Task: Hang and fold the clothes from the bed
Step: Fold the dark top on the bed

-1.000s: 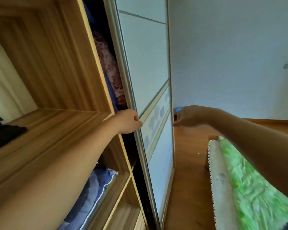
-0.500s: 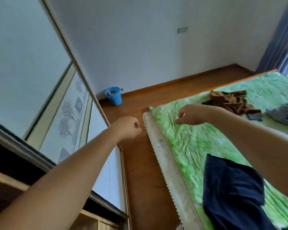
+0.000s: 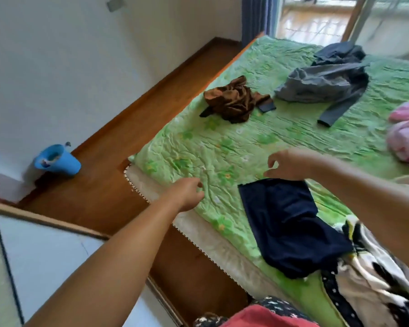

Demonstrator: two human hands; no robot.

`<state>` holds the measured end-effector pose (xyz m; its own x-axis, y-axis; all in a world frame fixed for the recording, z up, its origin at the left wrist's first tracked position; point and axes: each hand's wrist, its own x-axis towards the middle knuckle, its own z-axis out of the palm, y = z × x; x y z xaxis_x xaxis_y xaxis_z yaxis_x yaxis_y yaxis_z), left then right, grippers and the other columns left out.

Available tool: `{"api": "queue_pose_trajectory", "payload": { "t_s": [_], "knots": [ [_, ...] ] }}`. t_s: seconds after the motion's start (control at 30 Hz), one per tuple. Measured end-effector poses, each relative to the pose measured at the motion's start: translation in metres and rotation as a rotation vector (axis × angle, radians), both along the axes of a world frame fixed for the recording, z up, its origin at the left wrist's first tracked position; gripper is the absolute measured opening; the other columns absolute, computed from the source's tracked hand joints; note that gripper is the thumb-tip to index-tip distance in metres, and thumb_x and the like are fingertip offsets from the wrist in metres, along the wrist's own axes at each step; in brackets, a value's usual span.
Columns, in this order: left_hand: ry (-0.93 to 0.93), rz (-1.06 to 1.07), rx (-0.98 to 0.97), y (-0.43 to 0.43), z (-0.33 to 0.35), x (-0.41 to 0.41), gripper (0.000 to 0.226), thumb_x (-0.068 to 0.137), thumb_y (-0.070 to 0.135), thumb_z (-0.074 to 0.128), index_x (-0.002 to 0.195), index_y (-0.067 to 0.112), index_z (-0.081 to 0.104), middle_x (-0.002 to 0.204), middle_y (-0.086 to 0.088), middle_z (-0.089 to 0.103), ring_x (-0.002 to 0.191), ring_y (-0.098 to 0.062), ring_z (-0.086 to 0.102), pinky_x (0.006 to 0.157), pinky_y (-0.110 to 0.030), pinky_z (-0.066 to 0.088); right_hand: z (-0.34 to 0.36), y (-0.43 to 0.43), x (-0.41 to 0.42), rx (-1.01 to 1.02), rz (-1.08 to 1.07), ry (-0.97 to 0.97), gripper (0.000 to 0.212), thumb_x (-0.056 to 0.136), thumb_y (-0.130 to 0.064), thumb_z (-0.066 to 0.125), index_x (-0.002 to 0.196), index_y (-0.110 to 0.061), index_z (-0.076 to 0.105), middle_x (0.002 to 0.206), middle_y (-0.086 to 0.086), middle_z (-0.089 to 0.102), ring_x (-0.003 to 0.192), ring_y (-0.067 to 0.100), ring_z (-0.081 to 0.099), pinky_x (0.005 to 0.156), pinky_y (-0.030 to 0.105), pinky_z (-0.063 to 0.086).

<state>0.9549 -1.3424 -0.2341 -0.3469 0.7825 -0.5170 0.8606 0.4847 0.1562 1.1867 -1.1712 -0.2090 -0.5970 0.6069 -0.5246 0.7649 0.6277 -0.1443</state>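
Note:
A bed with a green quilt (image 3: 234, 147) fills the right of the view. On it lie a navy garment (image 3: 291, 225) near me, a crumpled brown garment (image 3: 234, 100) farther off, a grey long-sleeved top (image 3: 326, 83) beyond that, and a pink garment (image 3: 406, 135) at the right edge. A white, black and yellow patterned garment (image 3: 376, 267) lies at the lower right. My left hand (image 3: 187, 192) hovers over the quilt's near edge, fingers loosely curled, holding nothing. My right hand (image 3: 286, 164) hangs just above the navy garment's top edge, fingers relaxed and empty.
A blue bucket (image 3: 57, 161) stands on the wooden floor (image 3: 118, 185) by the white wall. The sliding wardrobe door (image 3: 45, 256) is at the lower left. A blue curtain (image 3: 255, 17) and a balcony door are behind the bed's far end.
The view has swung from the wardrobe round to the bed. Both hands left the sliding door and now reach out over the quilt, their fingers looser than before.

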Motion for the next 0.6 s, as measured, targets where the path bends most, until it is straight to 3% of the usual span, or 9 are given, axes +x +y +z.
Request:
{"api": "queue_pose_trajectory", "payload": {
  "t_s": [0.1, 0.2, 0.3, 0.4, 0.5, 0.6],
  "knots": [
    [-0.022, -0.192, -0.014, 0.05, -0.025, 0.023, 0.044, 0.097, 0.038, 0.049, 0.139, 0.024, 0.053, 0.128, -0.005, 0.065, 0.105, -0.024, 0.063, 0.086, -0.036, 0.052, -0.013, 0.01, 0.053, -0.023, -0.178, -0.007, 0.043, 0.097, -0.055, 0.052, 0.123, -0.023, 0.061, 0.108, 0.003, 0.063, 0.095, 0.026, 0.058, 0.079, 0.033, 0.05],
    [-0.052, -0.384, -0.024, 0.094, -0.048, 0.052, 0.039, 0.097, 0.034, 0.051, 0.134, 0.025, 0.056, 0.124, -0.003, 0.067, 0.105, -0.025, 0.064, 0.08, -0.033, 0.048, -0.028, 0.005, 0.097, -0.031, -0.365, -0.022, 0.041, 0.096, -0.055, 0.054, 0.116, -0.021, 0.065, 0.105, 0.006, 0.068, 0.096, 0.029, 0.063, 0.085, 0.037, 0.054],
    [-0.089, -0.554, -0.045, 0.128, -0.072, 0.071, 0.038, 0.095, 0.032, 0.054, 0.131, 0.022, 0.058, 0.124, -0.005, 0.067, 0.105, -0.028, 0.063, 0.084, -0.035, 0.051, -0.043, -0.01, 0.122, -0.063, -0.539, -0.051, 0.043, 0.094, -0.056, 0.053, 0.118, -0.022, 0.065, 0.112, 0.006, 0.069, 0.103, 0.029, 0.063, 0.089, 0.039, 0.054],
    [-0.101, -0.692, -0.087, 0.149, -0.098, 0.07, 0.04, 0.095, 0.033, 0.054, 0.133, 0.022, 0.057, 0.129, -0.004, 0.064, 0.112, -0.028, 0.061, 0.091, -0.037, 0.052, -0.061, -0.032, 0.127, -0.103, -0.693, -0.073, 0.044, 0.095, -0.054, 0.053, 0.124, -0.022, 0.063, 0.122, 0.006, 0.066, 0.111, 0.03, 0.061, 0.088, 0.037, 0.051],
    [-0.094, -0.803, -0.14, 0.164, -0.121, 0.049, 0.039, 0.094, 0.035, 0.055, 0.131, 0.023, 0.058, 0.128, -0.003, 0.064, 0.111, -0.027, 0.061, 0.093, -0.039, 0.052, -0.084, -0.052, 0.115, -0.158, -0.803, -0.09, 0.042, 0.094, -0.056, 0.052, 0.113, -0.021, 0.065, 0.112, 0.006, 0.067, 0.102, 0.03, 0.062, 0.089, 0.041, 0.053],
    [-0.066, -0.857, -0.19, 0.181, -0.14, 0.024, 0.039, 0.093, 0.034, 0.056, 0.13, 0.022, 0.059, 0.129, -0.004, 0.064, 0.114, -0.029, 0.06, 0.094, -0.037, 0.051, -0.103, -0.057, 0.097, -0.212, -0.874, -0.091, 0.042, 0.095, -0.055, 0.051, 0.119, -0.023, 0.062, 0.118, 0.002, 0.066, 0.106, 0.027, 0.061, 0.092, 0.042, 0.052]
  ]
}}
